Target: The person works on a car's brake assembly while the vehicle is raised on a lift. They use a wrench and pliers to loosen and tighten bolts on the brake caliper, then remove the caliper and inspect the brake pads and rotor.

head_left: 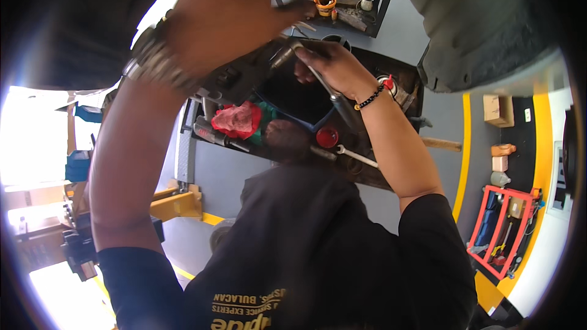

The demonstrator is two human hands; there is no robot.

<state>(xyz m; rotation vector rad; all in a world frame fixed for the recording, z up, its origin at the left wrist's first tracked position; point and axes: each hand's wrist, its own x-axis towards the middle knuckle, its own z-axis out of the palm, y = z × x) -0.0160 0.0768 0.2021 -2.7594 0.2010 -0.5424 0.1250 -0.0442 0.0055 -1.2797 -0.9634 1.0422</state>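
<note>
My right hand (335,72) is closed around a ratchet wrench (321,79). The wrench's head sits to the left of the fingers, with a metal socket (282,57) pointing down-left toward a dark part under the vehicle. A beaded bracelet (372,97) circles that wrist. Higher and to the left, my left hand (223,21) is raised, blurred by motion, its thumb stretched out to the right near the wrench head. The other fingers run into shadow at the top and are partly hidden. A metal watch band (153,58) is on the left wrist.
Below the hands, a dark bench (373,174) carries a black tray (299,101), a red rag (237,120), a red cup (327,137) and a combination wrench (358,156). Dark tires (489,30) hang close at upper right. A red rack (502,232) stands at far right.
</note>
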